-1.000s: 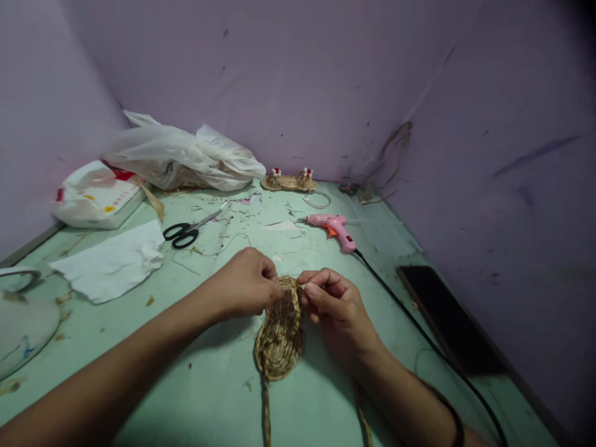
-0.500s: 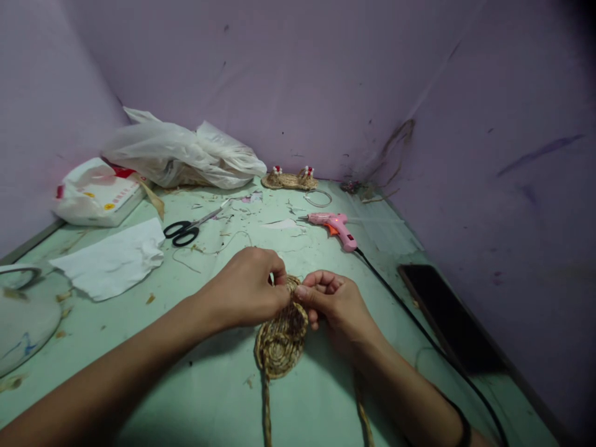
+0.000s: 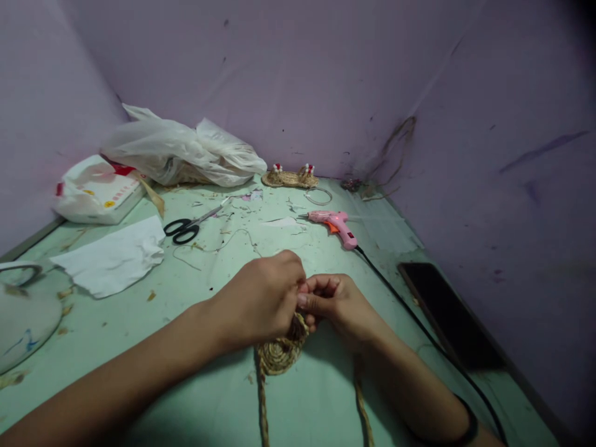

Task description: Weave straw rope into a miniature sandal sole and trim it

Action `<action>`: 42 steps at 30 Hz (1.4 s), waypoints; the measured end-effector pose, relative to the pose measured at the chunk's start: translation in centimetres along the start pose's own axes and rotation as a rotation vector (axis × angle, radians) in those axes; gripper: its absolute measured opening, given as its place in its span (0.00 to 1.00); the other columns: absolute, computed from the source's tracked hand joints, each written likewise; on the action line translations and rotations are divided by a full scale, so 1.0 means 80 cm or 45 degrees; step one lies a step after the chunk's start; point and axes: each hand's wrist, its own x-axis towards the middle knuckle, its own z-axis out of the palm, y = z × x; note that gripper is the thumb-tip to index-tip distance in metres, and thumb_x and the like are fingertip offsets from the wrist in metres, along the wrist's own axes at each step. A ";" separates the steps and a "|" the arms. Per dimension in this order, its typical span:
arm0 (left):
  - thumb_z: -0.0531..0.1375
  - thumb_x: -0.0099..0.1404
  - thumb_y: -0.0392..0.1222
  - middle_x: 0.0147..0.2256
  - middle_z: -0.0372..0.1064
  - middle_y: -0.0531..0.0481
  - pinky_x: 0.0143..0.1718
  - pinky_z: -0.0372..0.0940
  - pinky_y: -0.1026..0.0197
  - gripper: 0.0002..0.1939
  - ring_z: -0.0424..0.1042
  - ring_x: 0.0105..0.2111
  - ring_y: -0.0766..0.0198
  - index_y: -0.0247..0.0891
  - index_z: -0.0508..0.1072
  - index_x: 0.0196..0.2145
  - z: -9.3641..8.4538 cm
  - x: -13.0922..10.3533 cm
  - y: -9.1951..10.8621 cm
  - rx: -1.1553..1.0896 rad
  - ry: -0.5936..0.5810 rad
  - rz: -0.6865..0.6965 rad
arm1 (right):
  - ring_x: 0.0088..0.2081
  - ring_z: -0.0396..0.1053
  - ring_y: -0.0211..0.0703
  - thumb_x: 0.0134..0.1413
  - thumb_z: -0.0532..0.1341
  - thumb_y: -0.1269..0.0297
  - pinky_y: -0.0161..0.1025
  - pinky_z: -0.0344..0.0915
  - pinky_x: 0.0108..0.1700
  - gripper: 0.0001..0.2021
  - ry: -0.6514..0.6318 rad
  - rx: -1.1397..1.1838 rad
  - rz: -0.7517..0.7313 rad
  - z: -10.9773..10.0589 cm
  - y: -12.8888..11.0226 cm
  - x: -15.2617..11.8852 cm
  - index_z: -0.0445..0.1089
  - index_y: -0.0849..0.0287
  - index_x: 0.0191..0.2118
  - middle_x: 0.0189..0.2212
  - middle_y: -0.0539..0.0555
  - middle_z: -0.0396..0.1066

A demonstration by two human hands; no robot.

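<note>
Head view: Over a pale green bench (image 3: 311,403), a person's left hand (image 3: 261,298) and right hand (image 3: 338,304) meet at the fingertips on the near side of a pink plastic glue gun (image 3: 333,225). Both have fingers curled in, nearly closed; what lies between them is hidden, so their hold cannot be told. Beneath them, also nearer than the gun, lies a straw-coloured woven piece of coiled cord (image 3: 279,357), partly covered. Black-handled metal scissors (image 3: 197,221) lie left of the gun, a dark rectangular phone (image 3: 447,316) to its near right.
</note>
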 end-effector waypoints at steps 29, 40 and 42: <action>0.56 0.50 0.37 0.18 0.67 0.51 0.22 0.55 0.64 0.07 0.63 0.20 0.67 0.34 0.72 0.20 0.014 0.002 0.000 -0.241 0.162 -0.577 | 0.22 0.66 0.35 0.40 0.64 0.70 0.32 0.63 0.25 0.05 0.394 -0.520 -0.680 0.012 0.008 -0.007 0.66 0.59 0.25 0.21 0.48 0.69; 0.55 0.51 0.35 0.22 0.69 0.51 0.26 0.56 0.63 0.07 0.65 0.24 0.66 0.35 0.72 0.20 0.013 0.002 0.000 -0.128 0.234 -0.443 | 0.25 0.59 0.36 0.47 0.58 0.66 0.34 0.55 0.27 0.06 0.236 -0.602 -0.471 0.008 0.004 -0.007 0.66 0.61 0.24 0.21 0.49 0.63; 0.55 0.50 0.35 0.21 0.69 0.52 0.25 0.56 0.64 0.06 0.64 0.23 0.67 0.35 0.72 0.20 0.012 0.003 -0.001 -0.184 0.209 -0.459 | 0.21 0.53 0.32 0.44 0.59 0.63 0.33 0.48 0.23 0.07 0.106 -0.363 -0.281 0.006 0.002 -0.004 0.65 0.62 0.23 0.18 0.46 0.59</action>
